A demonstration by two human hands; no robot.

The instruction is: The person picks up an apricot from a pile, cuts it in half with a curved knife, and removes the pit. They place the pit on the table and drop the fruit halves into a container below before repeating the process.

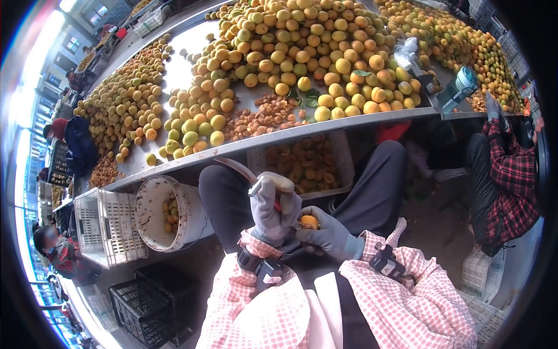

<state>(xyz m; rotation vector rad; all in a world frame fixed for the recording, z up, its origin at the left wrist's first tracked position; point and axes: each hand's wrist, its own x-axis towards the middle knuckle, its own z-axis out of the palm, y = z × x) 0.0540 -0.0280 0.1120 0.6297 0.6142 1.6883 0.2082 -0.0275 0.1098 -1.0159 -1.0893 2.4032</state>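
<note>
Looking from the head view, I see a person seated at a long table (383, 118), both gloved hands just in front of the lap. The left hand (273, 207) has its fingers curled closed on a silvery piece (254, 187) that shows at the top of the fist (what it is, I honestly cannot tell). A slim curved strip (237, 167) reaches from there toward ten o'clock; whether it joins the piece is unclear. The right hand (332, 234) sits close by at four o'clock from the left, thumb and fingers closed around a small orange fruit (309, 221), which lies between the two hands.

At twelve o'clock from the hands, under the table, a pale crate (347, 168) holds many orange pieces. Above it a mound of yellow-orange fruit (302, 41) covers the tabletop, with a brown heap (264, 116) of small bits near its edge, between eleven and twelve. A white bucket (152, 218) with some fruit inside stands at nine o'clock, white crates (110, 227) just beyond, and a black crate (142, 305) at eight. Toward two stands a teal bottle (463, 82); nearer three, a co-worker (514, 174) sits in red plaid.
</note>
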